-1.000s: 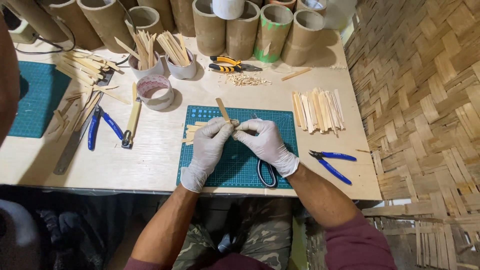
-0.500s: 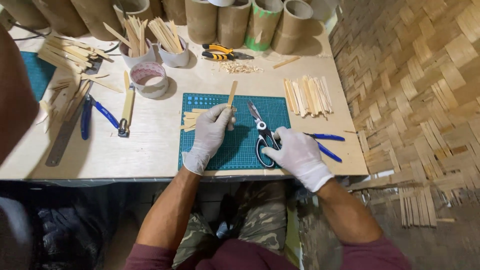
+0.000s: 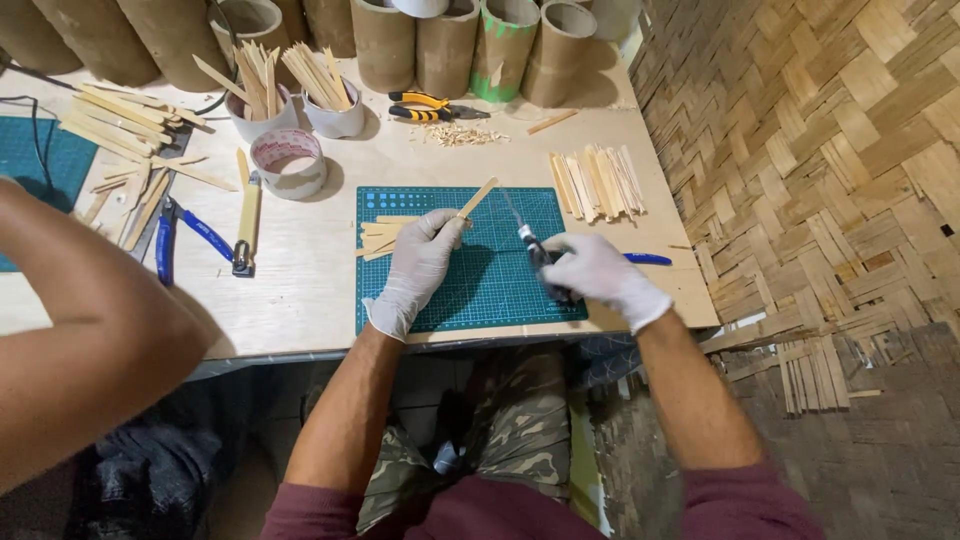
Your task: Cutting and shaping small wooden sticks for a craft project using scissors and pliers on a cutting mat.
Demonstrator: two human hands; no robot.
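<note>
Thin wooden stick (image 3: 476,198) on the green cutting mat (image 3: 480,290), tilted, pinched at its lower end by the gloved left hand (image 3: 422,262). Scissors (image 3: 538,256) gripped firmly in the gloved right hand (image 3: 598,275), blades pointing up over the mat. Around: stick pile (image 3: 596,182) just right of the mat, yellow pliers (image 3: 430,106) behind, cardboard tubes (image 3: 445,45) at the table back.

The right hand (image 3: 600,275) has lifted the scissors (image 3: 540,262) off the mat.

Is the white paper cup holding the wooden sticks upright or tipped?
Upright: the white paper cup stands on its base on the table, sticks rising from its open top.
</note>
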